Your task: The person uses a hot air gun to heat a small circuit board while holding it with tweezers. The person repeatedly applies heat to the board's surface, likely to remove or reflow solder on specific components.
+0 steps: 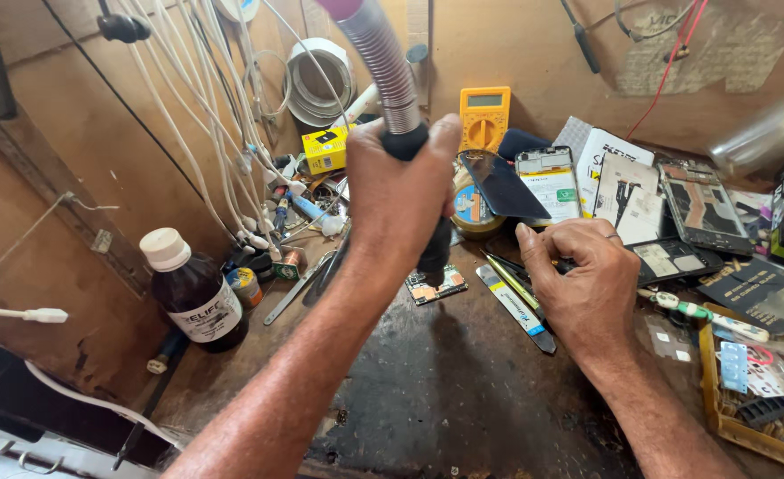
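My left hand (398, 197) is wrapped around a black handle (434, 253) with a ribbed metal hose (381, 55) rising from its top. The handle's lower end points down at a small circuit board (436, 286) lying on the dark worn bench (463, 390). To the right, my right hand (583, 282) rests on the bench, knuckles up, fingers curled on thin yellow-green tweezers (509, 277) whose tips reach toward the board. A flat black and white strip tool (516, 309) lies just below those tweezers.
A brown bottle with a white cap (195, 293) stands at the left. White cables (223, 115) hang on the wooden wall. A yellow multimeter (485, 117), phone parts (698, 208) and screens crowd the back. A yellow tray of parts (751, 390) sits at the right edge.
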The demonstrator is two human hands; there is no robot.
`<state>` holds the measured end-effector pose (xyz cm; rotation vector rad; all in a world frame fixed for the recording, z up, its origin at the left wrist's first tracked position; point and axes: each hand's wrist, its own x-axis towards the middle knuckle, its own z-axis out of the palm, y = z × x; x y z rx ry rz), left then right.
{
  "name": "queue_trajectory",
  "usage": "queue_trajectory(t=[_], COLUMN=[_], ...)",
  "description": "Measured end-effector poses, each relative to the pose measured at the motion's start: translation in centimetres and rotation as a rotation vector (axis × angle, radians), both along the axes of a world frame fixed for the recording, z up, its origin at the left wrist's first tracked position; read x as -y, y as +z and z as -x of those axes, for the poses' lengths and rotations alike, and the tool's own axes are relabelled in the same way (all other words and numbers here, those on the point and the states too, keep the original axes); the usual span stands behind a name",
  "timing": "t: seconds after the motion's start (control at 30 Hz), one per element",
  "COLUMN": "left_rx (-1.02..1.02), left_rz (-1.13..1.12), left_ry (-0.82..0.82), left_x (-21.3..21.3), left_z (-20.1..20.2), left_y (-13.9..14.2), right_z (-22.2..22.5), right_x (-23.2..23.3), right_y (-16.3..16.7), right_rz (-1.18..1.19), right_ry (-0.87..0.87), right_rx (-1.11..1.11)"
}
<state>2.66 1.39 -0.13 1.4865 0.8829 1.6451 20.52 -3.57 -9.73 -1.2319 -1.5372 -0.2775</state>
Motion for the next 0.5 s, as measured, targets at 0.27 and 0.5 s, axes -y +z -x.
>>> queue_trajectory(t=[0.27,0.5], left_rx=[0.081,-0.019], left_rz=[-0.055,-0.015], left_ry=[-0.005,0.001], left_x=[-0.4,0.2], left_z=[0.9,0.0], left_y=[0.5,0.1], right_z=[0.2,0.1], right_x=[-0.1,0.1], right_y=[-0.1,0.1], right_rz=[0.003,0.026], right_ry=[0.0,-0.014], right_rx=[-0.022,-0.001])
